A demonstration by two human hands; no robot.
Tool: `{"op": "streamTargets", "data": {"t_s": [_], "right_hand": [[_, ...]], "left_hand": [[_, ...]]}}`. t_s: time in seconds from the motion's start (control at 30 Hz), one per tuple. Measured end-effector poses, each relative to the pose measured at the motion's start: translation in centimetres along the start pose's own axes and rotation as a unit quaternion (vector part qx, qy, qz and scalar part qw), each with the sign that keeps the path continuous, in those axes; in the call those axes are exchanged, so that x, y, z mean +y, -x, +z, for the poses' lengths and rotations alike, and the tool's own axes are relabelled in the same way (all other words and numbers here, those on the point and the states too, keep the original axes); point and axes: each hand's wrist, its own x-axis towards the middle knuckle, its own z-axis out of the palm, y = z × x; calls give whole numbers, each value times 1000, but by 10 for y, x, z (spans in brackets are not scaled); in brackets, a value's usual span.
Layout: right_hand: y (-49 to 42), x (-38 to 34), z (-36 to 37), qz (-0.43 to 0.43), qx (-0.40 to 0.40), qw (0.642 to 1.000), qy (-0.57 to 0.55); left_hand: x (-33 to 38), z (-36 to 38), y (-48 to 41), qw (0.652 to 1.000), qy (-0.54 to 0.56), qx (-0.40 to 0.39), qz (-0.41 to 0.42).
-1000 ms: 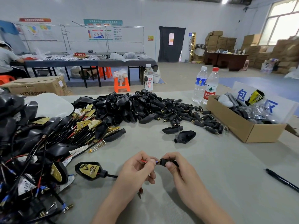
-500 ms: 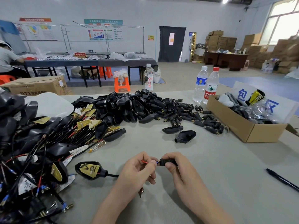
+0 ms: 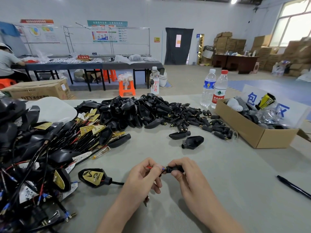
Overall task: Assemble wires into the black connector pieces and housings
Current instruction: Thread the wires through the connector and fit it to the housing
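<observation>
Forearms reach over the near edge of the grey tabletop (image 3: 223,167), where both hands meet close together. The left hand (image 3: 144,176) pinches a thin red wire (image 3: 149,167) between thumb and fingertips. The right hand (image 3: 186,173) curls around a small black cylindrical connector piece (image 3: 175,169), whose open end faces the wire's blue-sleeved tip; whether the tip is inside cannot be told. Just left of the left hand lies a black teardrop housing with a yellow circuit board (image 3: 93,177), its black cable (image 3: 117,183) running towards that hand. A black pen (image 3: 293,188) lies near the right edge. Along the left side sprawls a tangle of wired black housings (image 3: 33,157). Farther out, two loose black housing shells (image 3: 191,142) sit apart from a big heap of empty black housings (image 3: 134,111), with a scatter of small black connector pieces (image 3: 202,122) to its right. An open cardboard box (image 3: 249,132) stands far right, two clear plastic water bottles (image 3: 207,88) just beyond it
</observation>
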Motion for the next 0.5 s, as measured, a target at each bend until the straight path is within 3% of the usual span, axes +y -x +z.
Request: {"op": "streamTargets", "data": {"t_s": [0.5], "right_hand": [[0,3,5,-7,35,999,-14]], "left_hand": [[-1,-3,2,1000,-4,-25,14]]}}
